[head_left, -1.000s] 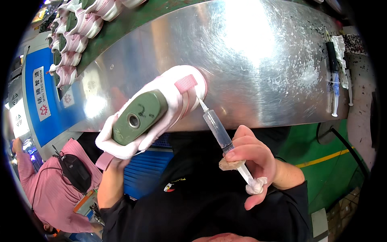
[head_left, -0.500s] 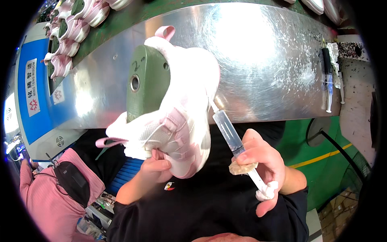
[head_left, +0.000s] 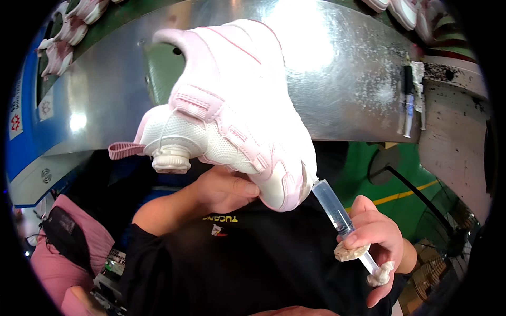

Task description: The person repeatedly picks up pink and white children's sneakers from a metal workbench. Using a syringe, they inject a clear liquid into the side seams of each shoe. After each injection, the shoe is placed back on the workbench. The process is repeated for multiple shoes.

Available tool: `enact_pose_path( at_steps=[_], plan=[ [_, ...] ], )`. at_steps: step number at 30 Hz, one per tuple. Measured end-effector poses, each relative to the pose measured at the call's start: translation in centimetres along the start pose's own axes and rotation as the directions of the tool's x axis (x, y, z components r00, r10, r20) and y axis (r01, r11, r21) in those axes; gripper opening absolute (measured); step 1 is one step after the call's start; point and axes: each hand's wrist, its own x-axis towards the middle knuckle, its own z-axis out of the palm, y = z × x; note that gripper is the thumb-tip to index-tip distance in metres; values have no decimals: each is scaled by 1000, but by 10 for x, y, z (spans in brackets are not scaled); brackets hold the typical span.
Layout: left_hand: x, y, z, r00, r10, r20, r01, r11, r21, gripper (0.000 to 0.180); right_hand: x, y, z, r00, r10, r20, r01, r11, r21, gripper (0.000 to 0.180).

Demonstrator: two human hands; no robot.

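Note:
My left hand [head_left: 224,188] grips a white and pink sneaker [head_left: 237,105] by its toe end, with the thumb on the upper. A green shoe last [head_left: 162,68] fills the shoe's opening, and a round white dial [head_left: 172,159] sits on the tongue beside a pink pull loop. In my right hand [head_left: 377,231] is a clear syringe [head_left: 333,208] holding clear liquid, its flange and plunger end wrapped in pale material. The syringe's tip meets the sole edge near the toe; the exact contact point is hard to make out. Both hands are closed on what they hold.
Beyond the shoe runs a scratched metal worktop [head_left: 337,105]. More syringes [head_left: 409,102] lie at its right end. Other sneakers [head_left: 71,29] line the far left, with more at the far right. A person in pink [head_left: 74,242] is at the lower left.
The sneaker has turned so its side and laced upper face up more, hiding most of the last. My right hand and the syringe have shifted right and down, its tip now nearer the toe.

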Motion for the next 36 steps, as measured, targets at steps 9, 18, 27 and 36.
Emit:
enact_pose_path(
  at_steps=[9, 18, 27, 36],
  plan=[
    [42, -3, 19, 989, -86, 120, 82, 996, 39, 40, -19, -39, 3, 995, 53, -83, -69, 976, -207, 83],
    [70, -8, 21, 983, -68, 173, 50, 993, 102, 34, -21, -46, 8, 991, 14, -132, -63, 924, -377, 78],
    [85, -10, 30, 991, -48, 121, 40, 997, 66, 31, -29, -43, 10, 991, 46, -122, -100, 868, -486, 83],
    [98, 3, 51, 979, -33, 199, 22, 998, 57, 32, -32, -9, 21, 947, -236, -219, 52, 783, -620, 74]
  ],
)
